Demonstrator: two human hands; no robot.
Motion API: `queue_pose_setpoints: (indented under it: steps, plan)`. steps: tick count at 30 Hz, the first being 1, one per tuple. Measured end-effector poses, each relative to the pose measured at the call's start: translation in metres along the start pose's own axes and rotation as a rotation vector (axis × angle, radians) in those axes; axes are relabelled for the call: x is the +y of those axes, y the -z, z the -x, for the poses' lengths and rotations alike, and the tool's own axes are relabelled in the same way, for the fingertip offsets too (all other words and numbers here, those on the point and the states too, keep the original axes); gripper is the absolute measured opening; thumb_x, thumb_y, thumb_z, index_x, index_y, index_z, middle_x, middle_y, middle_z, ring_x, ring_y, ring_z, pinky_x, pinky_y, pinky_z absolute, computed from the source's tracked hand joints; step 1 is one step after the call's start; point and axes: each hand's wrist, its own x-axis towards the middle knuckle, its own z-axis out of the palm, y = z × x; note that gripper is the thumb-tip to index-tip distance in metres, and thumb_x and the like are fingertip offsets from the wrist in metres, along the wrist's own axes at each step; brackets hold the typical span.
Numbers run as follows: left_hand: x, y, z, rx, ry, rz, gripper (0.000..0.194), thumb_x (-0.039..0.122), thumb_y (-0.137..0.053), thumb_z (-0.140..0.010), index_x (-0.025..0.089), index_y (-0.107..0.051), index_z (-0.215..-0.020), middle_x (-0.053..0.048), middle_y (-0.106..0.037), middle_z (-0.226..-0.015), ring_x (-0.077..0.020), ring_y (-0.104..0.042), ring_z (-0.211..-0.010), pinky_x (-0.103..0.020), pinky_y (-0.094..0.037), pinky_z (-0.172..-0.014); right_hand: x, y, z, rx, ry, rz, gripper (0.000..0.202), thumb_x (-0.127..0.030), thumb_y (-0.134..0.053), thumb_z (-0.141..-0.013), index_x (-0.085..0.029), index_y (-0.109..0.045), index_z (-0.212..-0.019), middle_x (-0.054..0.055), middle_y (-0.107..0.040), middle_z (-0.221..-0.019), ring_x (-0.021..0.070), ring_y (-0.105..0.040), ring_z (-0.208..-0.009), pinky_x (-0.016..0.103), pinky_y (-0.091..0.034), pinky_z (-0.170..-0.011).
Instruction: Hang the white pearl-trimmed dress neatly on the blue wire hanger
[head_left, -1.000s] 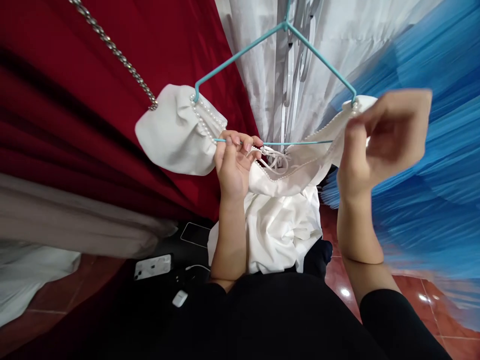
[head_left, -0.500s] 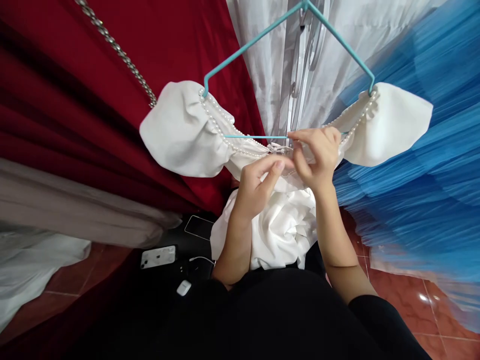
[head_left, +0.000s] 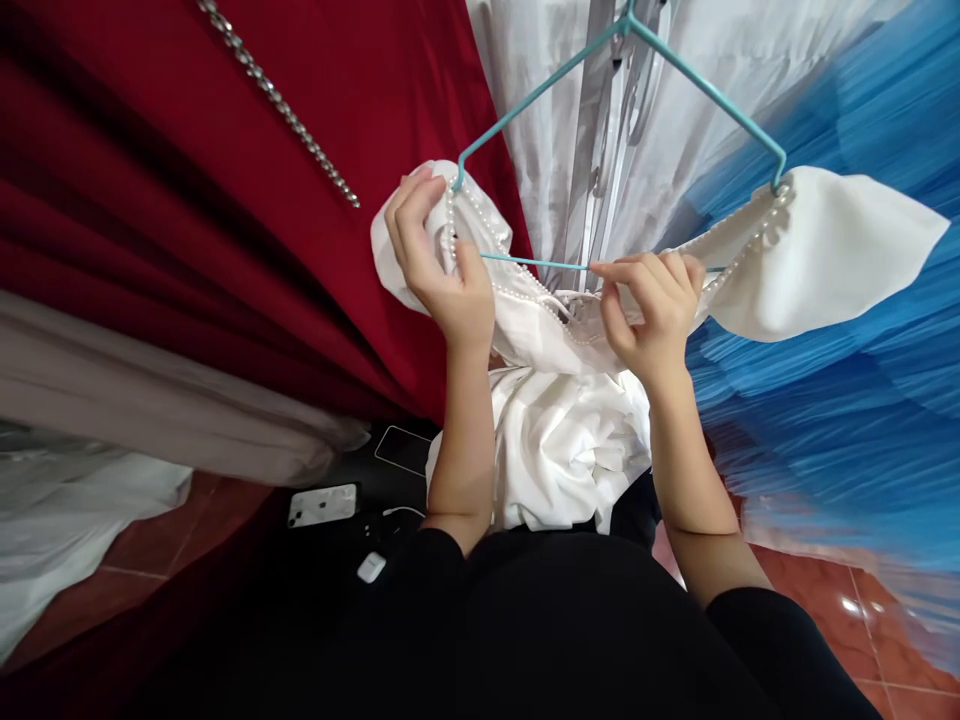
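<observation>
A white dress (head_left: 577, 430) with pearl-beaded edges hangs from a thin light-blue clothes hanger (head_left: 547, 85). My left hand (head_left: 442, 270) is at the dress's left puff sleeve, its fingers curled over the fabric beside the beading and the thumb on the near side. At the middle of the hanger's lower bar, my right hand (head_left: 656, 310) pinches the bar between thumb and forefinger, with its other fingers bent. The right puff sleeve (head_left: 840, 260) spreads out beyond the hanger's end. Below, the skirt is bunched on my lap.
Red cloth (head_left: 360, 120) hangs at the left, with a beaded chain (head_left: 281, 105) before it. Blue tulle (head_left: 847, 380) fills the right side. A phone (head_left: 322, 505), a second phone (head_left: 403, 449) and a white earbud case (head_left: 371, 568) lie on a black surface at lower left.
My left hand has moved up and left from beside my right hand to the left sleeve, which is now bunched inward. The hanger and dress have shifted right in view.
</observation>
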Motion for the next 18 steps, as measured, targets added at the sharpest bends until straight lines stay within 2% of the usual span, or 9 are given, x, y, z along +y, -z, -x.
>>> queue_pose_setpoints:
  steps: [2, 4, 6, 8, 11, 13, 14, 15, 18]
  plan:
    - [-0.004, -0.001, -0.014, 0.022, 0.020, 0.033, 0.027, -0.001, -0.048, -0.099, 0.020, -0.064, -0.103, -0.002, -0.068, -0.116, -0.0194, -0.053, -0.142, -0.040, -0.043, -0.122, 0.006, 0.001, -0.001, 0.007, 0.019, -0.011, 0.025, -0.016, -0.054, -0.095, -0.031, -0.071, -0.108, -0.002, -0.074, -0.090, 0.0192, -0.060, -0.083, 0.042, -0.042, -0.090]
    - [-0.004, 0.006, -0.033, 0.002, 0.004, 0.004, 0.033, -0.007, -0.042, -0.099, 0.018, -0.064, -0.096, 0.000, -0.066, -0.103, -0.0146, -0.063, -0.121, -0.033, -0.046, -0.115, 0.011, 0.002, -0.002, 0.001, 0.033, -0.021, 0.027, -0.016, -0.054, -0.095, -0.031, -0.071, -0.109, -0.002, -0.074, -0.091, 0.0191, -0.060, -0.083, 0.042, -0.042, -0.089]
    - [-0.004, 0.021, -0.050, 0.016, -0.048, -0.058, 0.039, -0.012, -0.038, -0.097, 0.015, -0.064, -0.089, 0.001, -0.064, -0.093, -0.0114, -0.064, -0.100, -0.029, -0.049, -0.104, 0.014, 0.002, -0.002, -0.010, 0.041, -0.025, 0.029, -0.016, -0.052, -0.095, -0.032, -0.072, -0.110, -0.001, -0.074, -0.093, 0.0191, -0.060, -0.083, 0.043, -0.042, -0.089]
    - [-0.009, 0.039, -0.056, 0.094, -0.118, -0.095, 0.042, -0.016, -0.037, -0.093, 0.015, -0.066, -0.087, 0.001, -0.065, -0.089, -0.0110, -0.061, -0.091, -0.027, -0.049, -0.097, 0.013, 0.001, -0.002, -0.009, 0.046, -0.029, 0.030, -0.016, -0.051, -0.095, -0.032, -0.072, -0.110, -0.001, -0.074, -0.094, 0.0191, -0.061, -0.084, 0.043, -0.041, -0.089]
    - [-0.025, 0.060, -0.036, 0.213, -0.103, -0.087, 0.035, -0.011, -0.046, -0.089, 0.016, -0.069, -0.089, 0.003, -0.067, -0.090, -0.0106, -0.061, -0.092, -0.025, -0.048, -0.094, 0.003, -0.003, 0.000, 0.031, 0.046, -0.087, 0.028, -0.016, -0.050, -0.095, -0.031, -0.071, -0.107, -0.002, -0.074, -0.092, 0.0183, -0.062, -0.083, 0.042, -0.041, -0.087]
    - [-0.032, 0.065, -0.010, 0.212, 0.038, -0.068, 0.017, 0.002, -0.057, -0.091, 0.015, -0.068, -0.093, 0.003, -0.065, -0.086, -0.0100, -0.062, -0.081, -0.024, -0.049, -0.082, -0.006, -0.007, 0.001, 0.043, 0.025, -0.134, 0.029, -0.016, -0.050, -0.095, -0.031, -0.071, -0.107, -0.002, -0.073, -0.091, 0.0175, -0.063, -0.081, 0.042, -0.041, -0.087]
    - [-0.032, 0.064, 0.003, 0.165, 0.107, -0.035, 0.008, 0.010, -0.066, -0.089, 0.015, -0.067, -0.094, 0.001, -0.067, -0.090, -0.0111, -0.065, -0.085, -0.024, -0.050, -0.084, -0.009, -0.009, 0.002, 0.037, 0.013, -0.150, 0.030, -0.016, -0.049, -0.095, -0.032, -0.071, -0.108, -0.003, -0.072, -0.091, 0.0172, -0.063, -0.081, 0.042, -0.041, -0.087]
    - [-0.029, 0.061, 0.015, 0.063, 0.188, -0.002, 0.012, 0.019, -0.073, -0.087, 0.016, -0.068, -0.097, 0.000, -0.069, -0.092, -0.0122, -0.067, -0.086, -0.024, -0.051, -0.083, -0.012, -0.010, 0.002, 0.029, 0.001, -0.158, 0.032, -0.015, -0.049, -0.095, -0.033, -0.071, -0.110, -0.003, -0.073, -0.093, 0.0170, -0.064, -0.083, 0.042, -0.040, -0.088]
    - [-0.005, 0.042, 0.036, -0.290, 0.358, 0.169, 0.045, 0.043, -0.087, -0.078, 0.019, -0.068, -0.111, -0.007, -0.074, -0.103, -0.0193, -0.074, -0.092, -0.030, -0.058, -0.086, -0.014, -0.010, 0.004, 0.027, -0.002, -0.155, 0.034, -0.015, -0.049, -0.096, -0.035, -0.069, -0.115, -0.003, -0.074, -0.101, 0.0170, -0.064, -0.088, 0.042, -0.040, -0.090]
